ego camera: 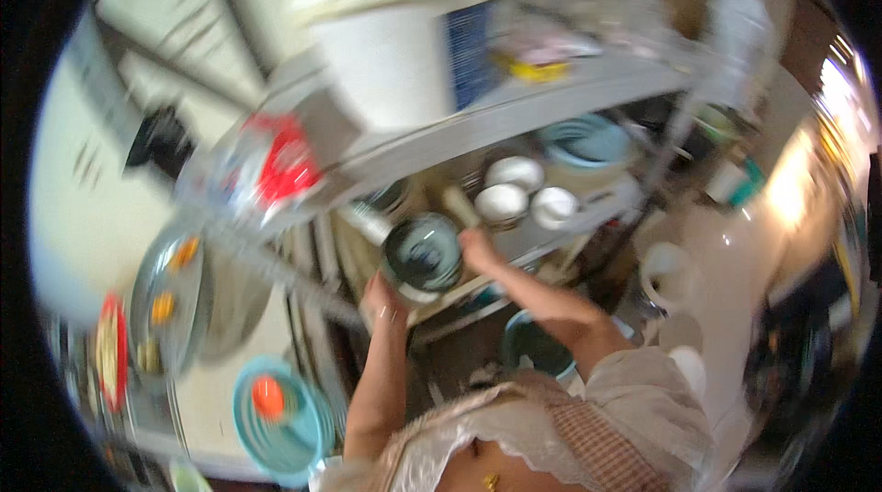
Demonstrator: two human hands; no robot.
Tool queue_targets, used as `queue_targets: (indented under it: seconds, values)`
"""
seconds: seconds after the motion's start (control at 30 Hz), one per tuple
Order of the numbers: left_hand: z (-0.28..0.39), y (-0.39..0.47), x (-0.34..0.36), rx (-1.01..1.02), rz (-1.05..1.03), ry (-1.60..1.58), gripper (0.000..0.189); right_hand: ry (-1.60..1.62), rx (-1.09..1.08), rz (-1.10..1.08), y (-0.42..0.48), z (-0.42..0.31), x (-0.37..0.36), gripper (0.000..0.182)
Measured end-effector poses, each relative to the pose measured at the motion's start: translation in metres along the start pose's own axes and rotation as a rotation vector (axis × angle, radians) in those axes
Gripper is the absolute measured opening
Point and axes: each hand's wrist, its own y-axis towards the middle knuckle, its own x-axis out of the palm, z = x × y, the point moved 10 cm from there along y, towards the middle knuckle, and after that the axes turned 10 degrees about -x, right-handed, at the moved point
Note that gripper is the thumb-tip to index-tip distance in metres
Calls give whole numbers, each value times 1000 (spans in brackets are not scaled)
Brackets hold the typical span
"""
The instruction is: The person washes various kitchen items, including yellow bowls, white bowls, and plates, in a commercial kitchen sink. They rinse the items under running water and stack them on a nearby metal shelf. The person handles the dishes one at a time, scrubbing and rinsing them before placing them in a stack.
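A dark, glossy round bowl (422, 252) with a pale underside is held level over the lower shelf, at the middle of the view. My left hand (382, 298) grips its near left rim. At its right edge is my right hand (478, 252), fingers closed against the rim. Both hands are blurred and the fingers under the bowl are hidden. Beyond my right hand, several white bowls (501, 202) are set on the lower shelf (599, 213). A second dark vessel (386, 196) is partly hidden behind the held bowl.
The upper shelf's edge (510, 116) crosses above my hands, bearing a large white bucket (393, 65) and a red-and-clear plastic bag (286, 161). Light blue basins (586, 137) stand on the lower shelf. At left are a blue basket (282, 451) and a large oval tray (179, 299).
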Motion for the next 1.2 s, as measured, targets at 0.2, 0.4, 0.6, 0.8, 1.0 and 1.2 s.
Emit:
queue_targets:
  seconds: [0.2,0.4,0.6,0.8,1.0,1.2]
  values:
    - [-31,-64,1,87,-107,195,21,180,-56,52,-170,-34,-53,18]
    - [-210,-158,48,-302,-571,171,6,256,450,265,-374,32,-156,18]
    - [-377,-304,44,-324,-897,876,9,269,577,636,-615,168,-223,7]
    - [-614,-408,-17,-628,-812,1070,7,747,625,1028,-860,130,-272,16]
    - [-779,-439,-89,-160,-761,1854,8,569,837,1374,-1053,120,-332,12]
    - [-846,-491,-70,-94,-880,2083,10,706,710,1417,-1086,141,-407,15]
